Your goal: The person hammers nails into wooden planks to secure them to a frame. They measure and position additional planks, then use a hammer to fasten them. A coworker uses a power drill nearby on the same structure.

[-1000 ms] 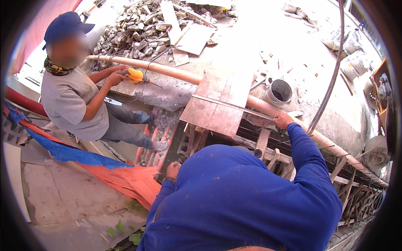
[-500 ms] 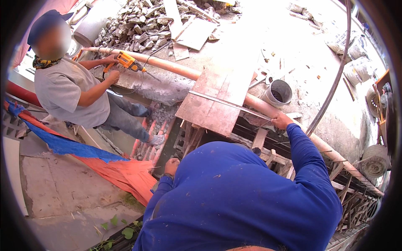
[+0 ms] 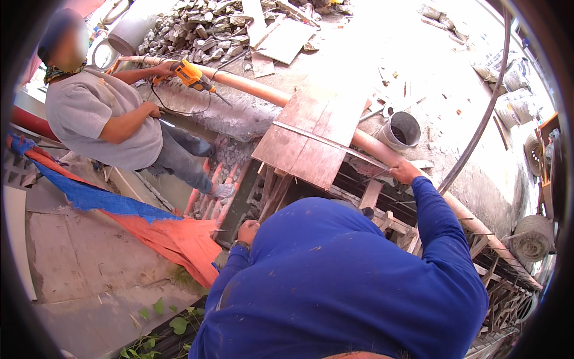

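Observation:
My right hand (image 3: 405,172) is closed at the near end of a long, thin straight strip (image 3: 323,139), just beside a pinkish pipe (image 3: 376,147). That strip lies slantwise across a reddish plywood board (image 3: 311,158) over an opening in the floor. By my left side, my left hand (image 3: 248,231) is curled; what its fingers hold, if anything, is hidden. To the left, a co-worker in a grey shirt (image 3: 101,116) holds an orange and black drill hammer (image 3: 192,76) by its rear handle, its bit pointing down to the right.
A bucket (image 3: 402,131) stands beyond the pipe. Broken concrete (image 3: 197,30) is heaped at the far left. A dark hose (image 3: 481,119) hangs at the right. Timber pieces (image 3: 371,195) cross the opening ahead. An orange and blue tarp (image 3: 173,242) lies at the left.
The co-worker's front hand has left the drill hammer and dropped toward the waist; the other still holds it, slightly farther right. My right hand stays at the strip.

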